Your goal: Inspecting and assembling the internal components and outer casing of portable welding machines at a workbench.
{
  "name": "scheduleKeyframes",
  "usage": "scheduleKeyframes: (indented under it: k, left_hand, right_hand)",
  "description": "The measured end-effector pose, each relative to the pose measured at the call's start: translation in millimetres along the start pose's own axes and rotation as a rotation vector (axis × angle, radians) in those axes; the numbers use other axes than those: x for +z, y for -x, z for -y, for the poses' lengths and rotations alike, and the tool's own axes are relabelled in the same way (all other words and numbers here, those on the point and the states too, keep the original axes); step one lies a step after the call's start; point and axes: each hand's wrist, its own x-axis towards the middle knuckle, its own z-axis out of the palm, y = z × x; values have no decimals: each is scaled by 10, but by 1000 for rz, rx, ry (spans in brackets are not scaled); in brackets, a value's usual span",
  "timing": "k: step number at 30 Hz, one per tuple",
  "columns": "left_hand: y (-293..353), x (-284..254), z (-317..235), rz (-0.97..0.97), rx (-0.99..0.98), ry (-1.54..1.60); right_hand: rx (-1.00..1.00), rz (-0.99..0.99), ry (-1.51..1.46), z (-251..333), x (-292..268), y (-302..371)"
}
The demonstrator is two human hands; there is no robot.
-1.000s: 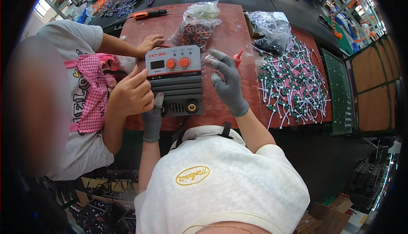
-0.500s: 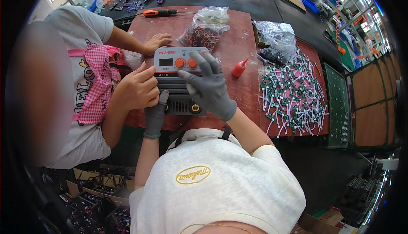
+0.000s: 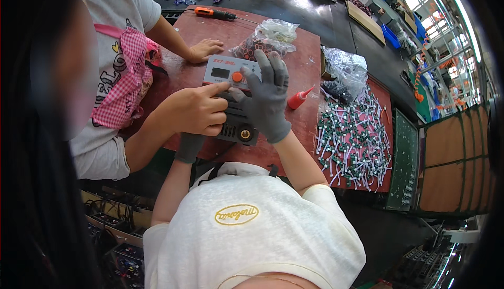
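Observation:
A grey welding machine (image 3: pixel 223 64) with a small dark display, an orange knob (image 3: pixel 238 77) and a brass socket (image 3: pixel 245 134) lies on the red board in front of me. My right hand (image 3: pixel 268 100), in a grey glove, is over the right side of its panel with fingers stretched and spread, covering the area beside the visible knob. My left hand (image 3: pixel 190 146), gloved too, is at the machine's near left side; its fingers are hidden behind a co-worker's hand (image 3: pixel 202 109). That bare hand points a finger close to the knob.
The co-worker's other hand (image 3: pixel 205 50) rests on the red board (image 3: pixel 184 32). Around it are an orange-black screwdriver (image 3: pixel 215 13), a clear bag of orange-and-black parts (image 3: pixel 268 40) and a red bottle (image 3: pixel 299 99). Many white-and-green wired connectors (image 3: pixel 354 137) lie to the right.
The co-worker's near hand has moved right, from the machine's left edge to the knob, now covering my left fingers. My right fingers have spread and straightened. The whole view has shifted slightly.

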Motion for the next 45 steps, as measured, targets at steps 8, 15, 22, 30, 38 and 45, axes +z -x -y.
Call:
scheduleKeyframes:
  k: [8,15,22,30,38,45]
  left_hand:
    - [107,33,-106,6,-9,14]
    - [132,49,-120,7,20,25]
    - [135,23,-146,6,-27,-12]
    - [166,4,-145,11,-109,23]
    - [175,-14,-144,25,-82,10]
    - [176,1,-134,25,-43,73]
  right_hand:
    - [-29,12,108,-110,2,-192]
    - [16,102,26,-94,36,-245]
    - [-44,167,31,-147,-59,-289]
    - [-79,321,-151,-240,-64,-335]
    - [-169,198,-7,-22,-335,-118]
    - [-133,343,83,100,-180,182]
